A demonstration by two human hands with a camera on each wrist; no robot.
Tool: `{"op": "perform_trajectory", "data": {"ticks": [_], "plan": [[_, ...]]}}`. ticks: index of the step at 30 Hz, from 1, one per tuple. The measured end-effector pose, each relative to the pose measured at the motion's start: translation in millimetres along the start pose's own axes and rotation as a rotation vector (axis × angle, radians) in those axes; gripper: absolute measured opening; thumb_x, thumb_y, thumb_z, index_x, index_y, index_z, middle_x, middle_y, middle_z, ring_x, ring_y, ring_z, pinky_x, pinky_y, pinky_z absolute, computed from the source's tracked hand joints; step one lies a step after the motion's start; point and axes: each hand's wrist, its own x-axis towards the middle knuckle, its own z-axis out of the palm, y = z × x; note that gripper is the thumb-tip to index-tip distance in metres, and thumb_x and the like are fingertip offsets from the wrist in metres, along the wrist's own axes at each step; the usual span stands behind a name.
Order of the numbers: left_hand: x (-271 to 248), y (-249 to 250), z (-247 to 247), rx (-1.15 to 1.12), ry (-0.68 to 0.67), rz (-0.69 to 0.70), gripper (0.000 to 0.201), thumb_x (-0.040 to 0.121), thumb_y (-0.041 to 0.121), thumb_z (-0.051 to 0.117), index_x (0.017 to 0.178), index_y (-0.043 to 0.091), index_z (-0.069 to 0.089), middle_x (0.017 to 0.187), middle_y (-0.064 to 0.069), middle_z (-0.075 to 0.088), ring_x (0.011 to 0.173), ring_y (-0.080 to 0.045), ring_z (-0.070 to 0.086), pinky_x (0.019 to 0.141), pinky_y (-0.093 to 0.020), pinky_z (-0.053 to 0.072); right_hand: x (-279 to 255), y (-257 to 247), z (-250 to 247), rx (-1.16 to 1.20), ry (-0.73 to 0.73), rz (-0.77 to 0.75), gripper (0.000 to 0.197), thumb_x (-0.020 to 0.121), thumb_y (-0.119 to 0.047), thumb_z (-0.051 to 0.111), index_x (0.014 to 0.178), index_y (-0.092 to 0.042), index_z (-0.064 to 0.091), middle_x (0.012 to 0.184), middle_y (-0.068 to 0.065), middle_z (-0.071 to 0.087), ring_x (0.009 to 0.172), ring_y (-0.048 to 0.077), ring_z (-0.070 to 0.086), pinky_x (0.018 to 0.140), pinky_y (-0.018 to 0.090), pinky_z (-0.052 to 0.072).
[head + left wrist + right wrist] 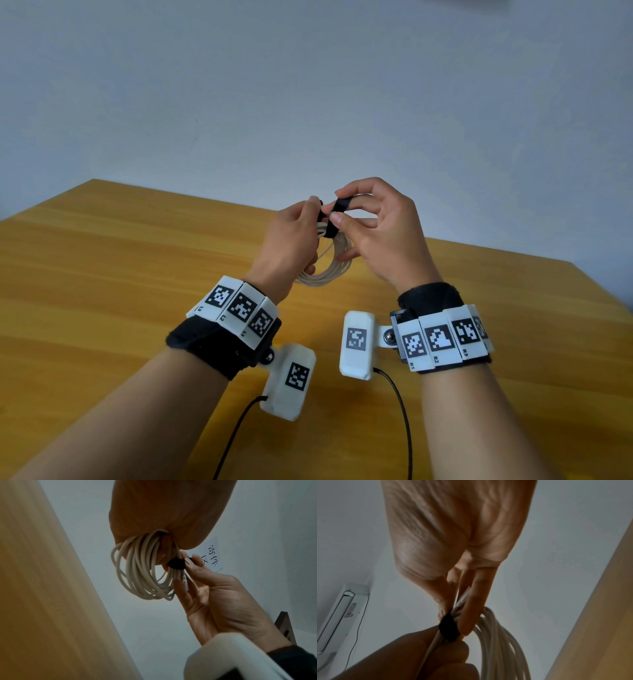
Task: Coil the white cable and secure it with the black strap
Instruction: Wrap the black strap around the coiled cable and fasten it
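Wall paper sign (211, 555) reads "寄件区". Left hand (291, 236) grips coiled white cable (329, 267) above the tabletop (102, 274). Right hand (376, 236) pinches black strap (337, 214) wrapped around the coil's top.

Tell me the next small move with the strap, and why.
Probably: the right hand pulls the black strap snug around the bundle and presses its free end down. The white cable is already coiled and held up by the left hand, and the strap already loops the strands but looks unfastened.
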Motion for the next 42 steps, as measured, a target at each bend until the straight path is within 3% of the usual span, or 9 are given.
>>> {"op": "perform_trajectory", "data": {"ticks": [4,7,11,17,22,25,28,31,42], "plan": [[-1.4,-1.2,2.2,0.022,-0.008,0.062,0.041,0.104,0.044,0.036,0.086,0.023,0.065,0.056,-0.002,0.043,0.047,-0.019,0.039,0.043,-0.028,0.038,0.4,0.8,-2.1,-0.024,0.0,-0.001,0.025,0.094,-0.002,0.071,0.114,-0.014,0.064,0.105,-0.007,0.079,0.079,0.015,0.079,0.052,0.04,0.063],[-2.2,-1.6,2.9,0.074,-0.042,0.117,0.037,0.105,0.044,0.035,0.105,0.03,0.069,0.045,0.014,0.045,0.045,-0.015,0.038,0.042,-0.027,0.04,1.2,2.1,-3.8,-0.056,0.021,-0.018,0.028,0.093,-0.004,0.073,0.116,-0.017,0.065,0.109,-0.008,0.076,0.073,0.019,0.079,0.051,0.043,0.063],[-2.7,0.0,2.9,0.156,-0.05,0.168,0.042,0.107,0.041,0.034,0.096,0.015,0.065,0.039,0.018,0.048,0.036,-0.006,0.035,0.041,-0.025,0.037,2.8,5.7,-4.6,-0.067,0.076,-0.036,0.024,0.092,-0.007,0.075,0.113,-0.018,0.071,0.112,-0.007,0.075,0.074,0.016,0.079,0.048,0.041,0.062],[2.8,-1.6,-0.4,0.208,-0.041,0.231,0.052,0.107,0.039,0.037,0.092,0.001,0.068,0.037,0.011,0.039,0.039,-0.011,0.033,0.05,-0.033,0.033,7.9,12.5,-5.4,-0.097,0.147,-0.038,0.02,0.091,-0.015,0.077,0.111,-0.02,0.076,0.105,-0.009,0.077,0.075,0.008,0.076,0.049,0.028,0.057],[4.5,-1.8,-3.8,0.119,-0.074,0.197,0.046,0.103,0.047,0.044,0.088,0.01,0.068,0.058,-0.009,0.042,0.049,-0.021,0.037,0.045,-0.032,0.04,11.7,20.2,-2.2,-0.069,0.169,0.007,0.02,0.09,-0.018,0.08,0.11,-0.018,0.078,0.099,-0.006,0.078,0.079,0.01,0.076,0.054,0.02,0.058],[4.4,-0.6,-3.7,0.051,-0.087,0.169,0.049,0.096,0.052,0.056,0.089,0.004,0.061,0.058,-0.005,0.043,0.042,-0.017,0.037,0.041,-0.028,0.039,13.1,22.1,-4.0,-0.057,0.171,0.026,0.018,0.09,-0.025,0.08,0.107,-0.019,0.08,0.097,-0.005,0.079,0.087,0.007,0.077,0.066,0.028,0.063],[3.6,0.1,-4.0,-0.012,-0.13,0.166,0.041,0.091,0.046,0.067,0.084,0.007,0.055,0.055,0.0,0.042,0.042,-0.015,0.034,0.042,-0.027,0.035,14.4,22.8,-6.4,-0.059,0.18,0.056,0.012,0.09,-0.025,0.079,0.102,-0.024,0.081,0.096,-0.009,0.078,0.089,-0.002,0.074,0.064,0.016,0.058],[2.0,0.6,-6.0,-0.02,-0.189,0.179,0.027,0.088,0.029,0.074,0.084,0.008,0.058,0.047,0.01,0.048,0.041,-0.016,0.036,0.044,-0.027,0.034,15.2,23.7,-7.2,-0.006,0.184,0.094,0.01,0.091,-0.025,0.079,0.1,-0.024,0.081,0.094,-0.005,0.08,0.084,0.005,0.077,0.059,0.02,0.057],[5.0,1.3,-6.5,-0.157,-0.304,0.064,0.029,0.087,0.022,0.075,0.097,-0.001,0.059,0.058,-0.003,0.035,0.044,-0.015,0.026,0.039,-0.023,0.028,11.9,15.6,-14.6,0.024,0.189,-0.016,0.01,0.089,-0.014,0.08,0.097,-0.019,0.08,0.084,-0.009,0.08,0.082,0.001,0.076,0.071,0.014,0.057]]}}
